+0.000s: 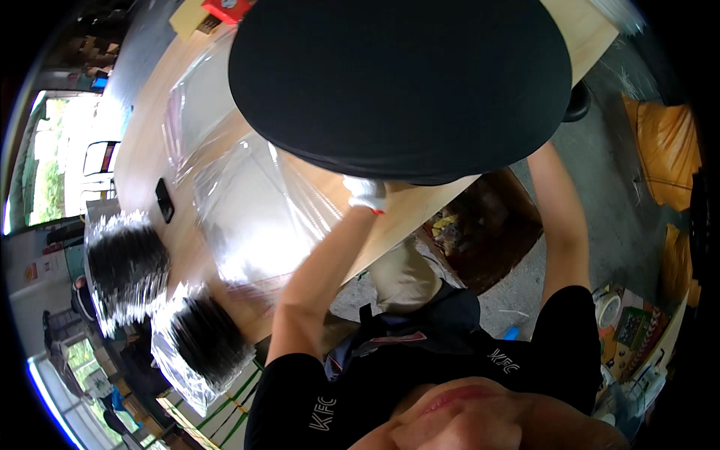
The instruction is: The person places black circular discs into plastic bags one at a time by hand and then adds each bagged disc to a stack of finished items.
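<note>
A large round black fabric disc (405,82) with a smooth, taut face fills the upper middle, tilted above the table. My left hand (365,193), in a white glove with a red cuff edge, grips its near rim; the fingertips are hidden under the fabric. My right forearm (559,202) reaches up to the disc's right side, and the hand itself is out of sight behind it. Left of my left hand, a clear plastic bag (259,217) lies flat on the table. Another clear bag (199,105) lies beyond it, partly covered by the disc.
Two stacks of black items in clear plastic, a nearer stack (202,337) and a farther stack (127,259), stand at the wooden table's (142,157) left edge, near a black phone (164,200). A cardboard box (487,232) sits below the right edge; orange sacks (664,150) lie farther right.
</note>
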`<state>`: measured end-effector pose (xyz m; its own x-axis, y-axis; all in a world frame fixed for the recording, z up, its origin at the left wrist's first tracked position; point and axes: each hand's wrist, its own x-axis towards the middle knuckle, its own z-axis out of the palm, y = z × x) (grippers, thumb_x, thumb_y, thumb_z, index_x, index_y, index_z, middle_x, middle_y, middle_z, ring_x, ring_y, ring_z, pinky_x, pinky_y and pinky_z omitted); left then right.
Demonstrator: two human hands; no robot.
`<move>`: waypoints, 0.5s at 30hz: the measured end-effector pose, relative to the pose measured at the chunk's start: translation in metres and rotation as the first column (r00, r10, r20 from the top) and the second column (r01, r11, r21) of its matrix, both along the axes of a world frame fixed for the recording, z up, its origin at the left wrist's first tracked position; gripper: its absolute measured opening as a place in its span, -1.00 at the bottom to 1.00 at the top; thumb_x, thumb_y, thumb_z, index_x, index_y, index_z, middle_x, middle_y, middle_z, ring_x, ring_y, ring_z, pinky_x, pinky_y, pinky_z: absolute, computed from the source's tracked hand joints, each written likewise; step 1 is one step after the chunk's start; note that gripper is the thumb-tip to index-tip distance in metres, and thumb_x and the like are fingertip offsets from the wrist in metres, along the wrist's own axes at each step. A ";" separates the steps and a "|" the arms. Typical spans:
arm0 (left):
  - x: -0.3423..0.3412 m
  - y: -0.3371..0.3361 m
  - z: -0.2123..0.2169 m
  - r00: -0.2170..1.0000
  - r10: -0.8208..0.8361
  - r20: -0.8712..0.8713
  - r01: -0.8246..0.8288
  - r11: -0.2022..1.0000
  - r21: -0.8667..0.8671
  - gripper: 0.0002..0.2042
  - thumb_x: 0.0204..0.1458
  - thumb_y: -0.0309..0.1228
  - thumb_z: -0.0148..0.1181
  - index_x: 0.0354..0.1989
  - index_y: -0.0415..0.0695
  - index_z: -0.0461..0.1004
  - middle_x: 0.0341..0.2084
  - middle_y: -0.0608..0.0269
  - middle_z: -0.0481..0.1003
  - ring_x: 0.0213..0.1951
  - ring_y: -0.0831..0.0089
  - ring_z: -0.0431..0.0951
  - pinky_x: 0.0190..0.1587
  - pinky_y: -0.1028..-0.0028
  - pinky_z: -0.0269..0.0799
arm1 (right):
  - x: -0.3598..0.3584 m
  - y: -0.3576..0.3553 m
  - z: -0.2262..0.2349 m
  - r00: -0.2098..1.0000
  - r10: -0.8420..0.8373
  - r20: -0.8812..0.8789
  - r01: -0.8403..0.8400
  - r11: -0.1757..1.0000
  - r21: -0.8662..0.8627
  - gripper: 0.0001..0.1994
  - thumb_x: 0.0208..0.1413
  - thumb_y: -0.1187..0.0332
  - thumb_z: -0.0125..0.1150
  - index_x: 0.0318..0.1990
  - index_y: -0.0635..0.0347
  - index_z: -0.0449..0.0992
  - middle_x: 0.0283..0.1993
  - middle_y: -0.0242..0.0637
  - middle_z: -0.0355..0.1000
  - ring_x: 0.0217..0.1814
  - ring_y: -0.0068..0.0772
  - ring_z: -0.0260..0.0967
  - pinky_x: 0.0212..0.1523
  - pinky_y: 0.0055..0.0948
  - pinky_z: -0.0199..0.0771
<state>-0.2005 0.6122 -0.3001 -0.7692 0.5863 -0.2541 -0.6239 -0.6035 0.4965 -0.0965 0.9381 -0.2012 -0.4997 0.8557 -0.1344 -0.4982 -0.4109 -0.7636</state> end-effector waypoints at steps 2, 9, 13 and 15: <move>0.058 0.019 0.069 0.995 0.076 0.070 -0.054 0.959 -0.277 -0.66 0.27 -0.31 -0.18 0.08 -0.29 0.30 -0.04 0.09 0.46 -0.12 0.35 0.53 -0.16 0.43 0.56 | -0.006 0.002 0.001 1.000 0.022 -0.001 -0.022 1.000 0.007 -0.53 0.27 0.10 -0.14 0.19 0.24 0.25 0.22 -0.20 0.26 0.19 -0.32 0.22 0.22 -0.36 0.18; 0.123 0.029 0.105 0.865 0.310 -0.394 -0.491 0.682 -0.542 -0.57 0.22 -0.50 -0.20 0.30 -0.14 0.12 0.11 0.15 0.35 0.07 0.43 0.35 0.14 0.56 0.16 | -0.028 -0.004 0.042 0.997 0.080 0.007 -0.080 0.985 0.152 -0.53 0.26 0.10 -0.12 0.17 0.26 0.27 0.21 -0.18 0.26 0.18 -0.35 0.21 0.22 -0.39 0.14; 0.139 0.037 0.113 0.825 0.253 -0.506 -0.511 0.717 -0.474 -0.47 0.23 -0.50 -0.19 0.39 -0.05 -0.08 0.21 0.13 0.23 0.17 0.40 0.24 0.19 0.55 0.06 | 0.002 -0.035 0.129 0.982 -0.183 -0.047 0.171 0.753 0.636 -0.53 0.26 0.11 -0.11 0.16 0.28 0.27 0.20 -0.18 0.27 0.18 -0.38 0.21 0.22 -0.40 0.12; 0.143 0.021 0.135 0.908 0.144 -0.393 -0.363 0.738 -0.569 -0.45 0.22 -0.43 -0.13 0.39 0.05 -0.06 0.20 0.11 0.25 0.16 0.37 0.26 0.17 0.51 0.09 | 0.035 -0.074 0.193 0.914 -0.393 -0.104 0.256 0.356 0.899 -0.55 0.25 0.12 -0.10 0.13 0.29 0.31 0.13 -0.22 0.32 0.15 -0.42 0.20 0.19 -0.40 0.12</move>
